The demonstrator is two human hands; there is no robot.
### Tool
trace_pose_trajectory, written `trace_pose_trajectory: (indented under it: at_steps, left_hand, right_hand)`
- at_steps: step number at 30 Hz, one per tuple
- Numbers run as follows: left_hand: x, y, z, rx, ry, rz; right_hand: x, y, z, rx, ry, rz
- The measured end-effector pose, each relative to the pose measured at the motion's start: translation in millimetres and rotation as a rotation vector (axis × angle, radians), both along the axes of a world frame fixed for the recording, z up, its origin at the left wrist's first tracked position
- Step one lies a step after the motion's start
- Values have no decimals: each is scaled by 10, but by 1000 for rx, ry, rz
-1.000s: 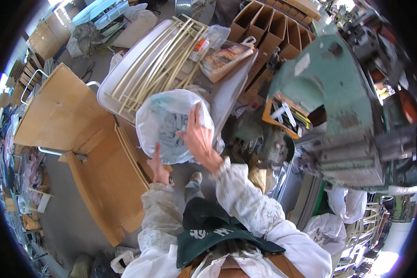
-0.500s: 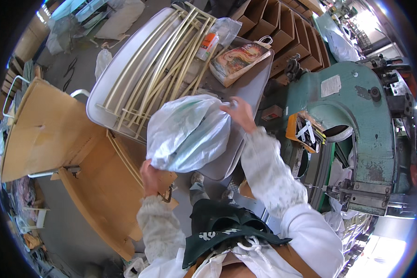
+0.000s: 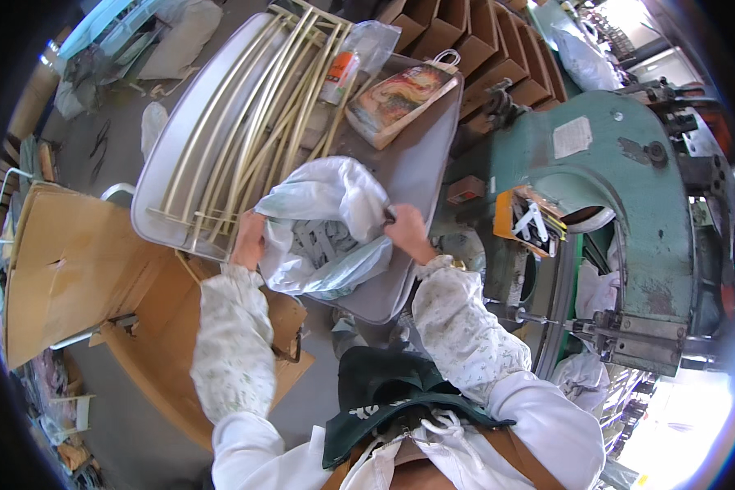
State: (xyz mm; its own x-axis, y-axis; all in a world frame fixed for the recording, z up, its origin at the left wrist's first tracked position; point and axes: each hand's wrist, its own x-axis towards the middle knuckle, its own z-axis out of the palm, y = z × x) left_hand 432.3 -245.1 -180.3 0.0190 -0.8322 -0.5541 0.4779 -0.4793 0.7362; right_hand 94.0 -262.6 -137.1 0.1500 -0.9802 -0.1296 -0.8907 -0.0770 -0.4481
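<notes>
White plastic bag [image 3: 327, 224] lies on the grey table [image 3: 420, 167], its mouth pulled wide. Left hand [image 3: 249, 239] grips the bag's left edge; right hand [image 3: 407, 231] pinches its right edge. Pale curved rods [image 3: 237, 139] lie just beside it.

White plastic bag [image 3: 327, 220], mouth open, grey parts inside, on grey tray [image 3: 416, 163].

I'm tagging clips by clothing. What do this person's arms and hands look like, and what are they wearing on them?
Both hands, the left hand and right hand, are bare, with no gloves. Each forearm is covered by a loose white sleeve cover with a faint speckled pattern, gathered at the wrist. Above them, plain white sleeves show at the upper arms.
</notes>
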Motion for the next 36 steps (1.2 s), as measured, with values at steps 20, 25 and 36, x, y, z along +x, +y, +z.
trace_pose_trajectory:
  at_steps: [20,25,36]
  left_hand:
    - [-1482,814,534,-214,1085,366]
    - [-727,822,-293,55,715,159]
    - [-732,382,399,-168,-1049,-35]
  right_hand:
    - [384,-1209,108,541,-794,40]
    - [39,-1443,7,253,-338,154]
    - [715,-1171,-340,496,-598,-108]
